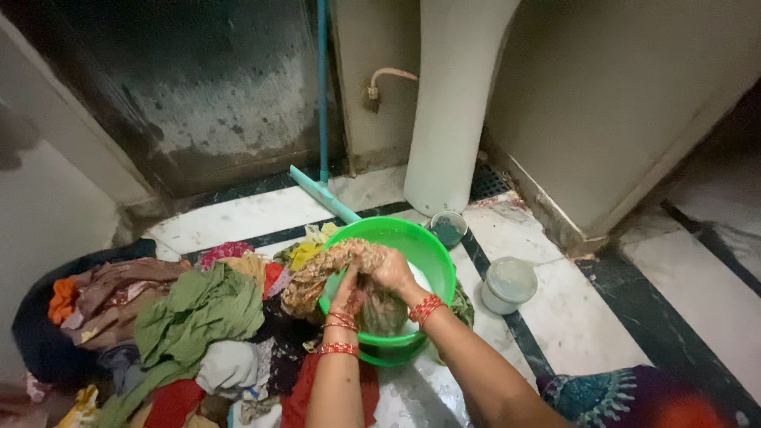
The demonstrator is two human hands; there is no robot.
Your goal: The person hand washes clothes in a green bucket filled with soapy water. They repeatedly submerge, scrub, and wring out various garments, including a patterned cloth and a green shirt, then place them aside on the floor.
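Observation:
A green plastic tub [432, 250] stands on the tiled floor in front of me. Over it, both hands grip a wet patterned brown and yellow cloth [325, 265] that hangs partly into the tub and drapes over its left rim. My left hand [349, 289] clutches the lower part of the cloth. My right hand [390, 265] is closed on the bunched cloth just above it. Red bangles sit on both wrists.
A heap of mixed clothes [182, 317] lies left of the tub. A teal floor wiper [323, 182] leans on the wall behind. A white basin pedestal [452, 103] stands beyond, with a small round cup [449, 227] and a lidded white container [508, 284] to the right.

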